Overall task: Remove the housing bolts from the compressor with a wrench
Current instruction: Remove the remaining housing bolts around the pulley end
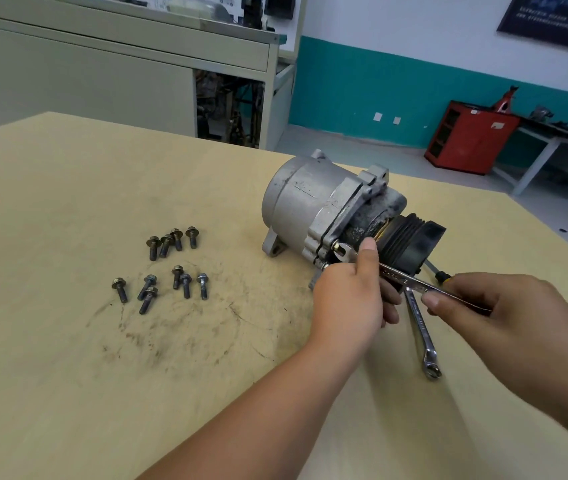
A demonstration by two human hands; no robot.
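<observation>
A grey metal compressor [307, 206] with a black ribbed pulley [410, 242] lies on its side on the wooden table [68, 358]. The open jaw of a silver wrench [400, 277] sits on a housing bolt [337, 244] at the flange. My left hand [348, 299] is at the wrench head beside the housing, thumb up along the jaw, fingers curled below the shaft. My right hand [504, 313] pinches the wrench's far end. Several removed bolts [168, 268] lie loose to the left.
A second wrench [421, 334] lies on the table under the first, ring end toward me. A screwdriver with a black and yellow handle [440, 274] lies behind my right hand. A red cabinet [466, 136] and a workbench [137, 57] stand beyond the table.
</observation>
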